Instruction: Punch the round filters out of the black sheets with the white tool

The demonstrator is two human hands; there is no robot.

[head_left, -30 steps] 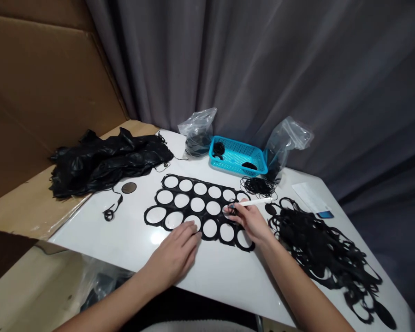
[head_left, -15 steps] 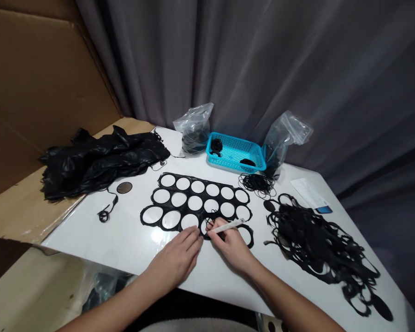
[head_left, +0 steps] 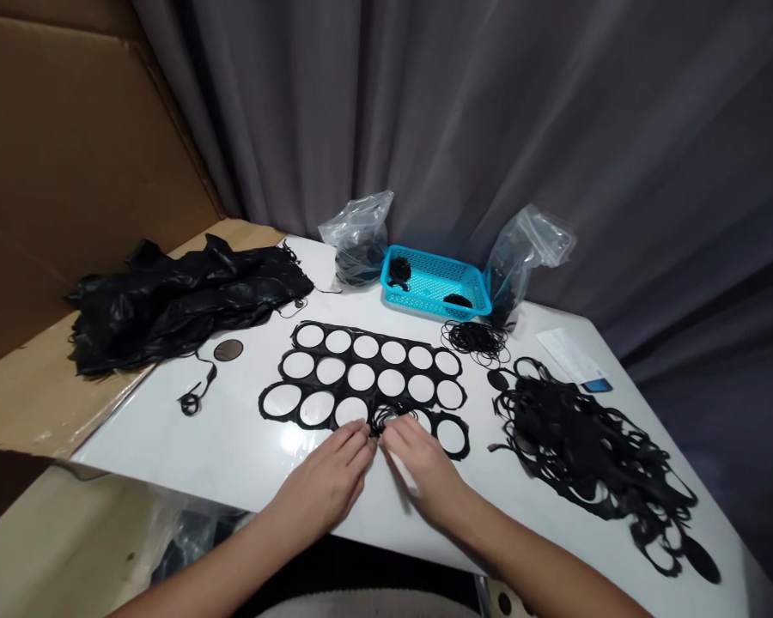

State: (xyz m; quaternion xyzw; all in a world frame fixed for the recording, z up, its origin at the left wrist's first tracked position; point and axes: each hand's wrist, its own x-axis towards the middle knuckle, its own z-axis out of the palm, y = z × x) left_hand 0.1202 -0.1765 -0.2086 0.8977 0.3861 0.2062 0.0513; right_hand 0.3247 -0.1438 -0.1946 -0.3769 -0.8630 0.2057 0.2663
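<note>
A black rubber-like sheet point(head_left: 314, 353) with rows of round holes lies flat on the white table. At its near edge, a loose bundle of thin black rings point(head_left: 392, 414) sits between my fingertips. My left hand point(head_left: 331, 476) has its fingers pressed together at the sheet's edge beside the rings; what they pinch is hidden. My right hand point(head_left: 429, 472) is closed, its fingertips on the rings, with a white pen-like tool point(head_left: 404, 476) tucked under the palm and pointing back towards me.
Behind the sheet stand a blue basket point(head_left: 435, 307) and two clear plastic bags point(head_left: 361, 249). More thin rings point(head_left: 477, 342) lie before the basket. Tangled black scrap point(head_left: 599, 446) covers the right side. A stack of black sheets point(head_left: 186, 300) lies left, near a cardboard box point(head_left: 70, 154).
The white tool has swung from pointing outward to lying under my right palm. My right fingers have moved slightly towards the left hand, and the rings have gathered between them. My left hand stays put.
</note>
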